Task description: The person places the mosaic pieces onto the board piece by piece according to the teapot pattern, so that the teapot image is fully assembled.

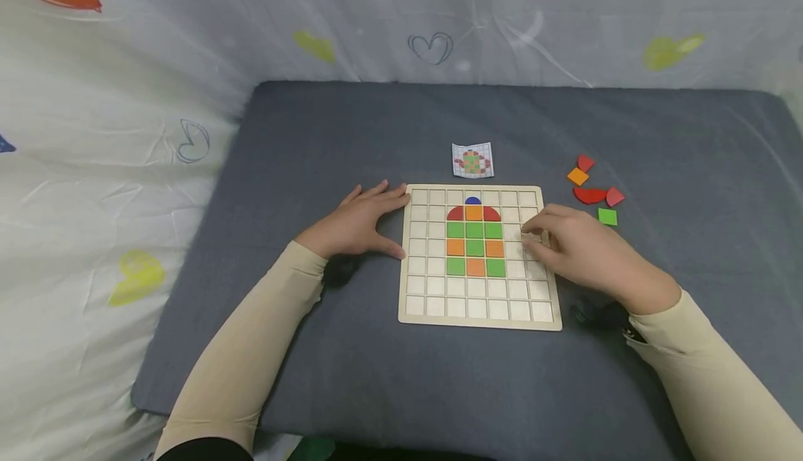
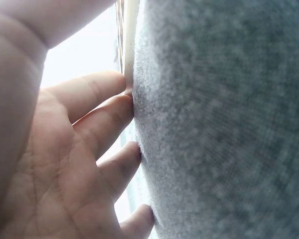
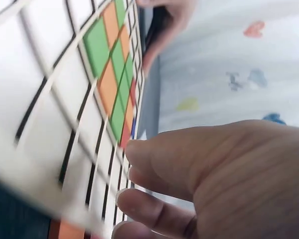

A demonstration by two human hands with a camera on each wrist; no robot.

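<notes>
My left hand (image 1: pixel 357 222) lies spread at the left edge of a pale wooden grid board (image 1: pixel 433 320), its thumb and index fingertips right at the rim. In the left wrist view its fingers (image 2: pixel 109 119) are extended against the grey cloth. Over the board's right side hovers my right hand (image 1: pixel 577 248), fingers loosely bent, thumb and index tips slightly apart above the cells, with no coloured piece showing between them. Green squares (image 1: pixel 475 247), orange squares (image 1: pixel 475 267), red quarter pieces (image 1: pixel 455 214) and a blue half-round piece (image 1: pixel 473 201) sit in the middle cells.
A small printed pattern card (image 1: pixel 473 161) lies beyond the board. To the right are loose pieces: an orange square (image 1: pixel 578 176), a green square (image 1: pixel 607 217), a red half-round (image 1: pixel 590 195) and red quarters (image 1: pixel 615 197). A grey cloth (image 1: pixel 351 377) covers the table.
</notes>
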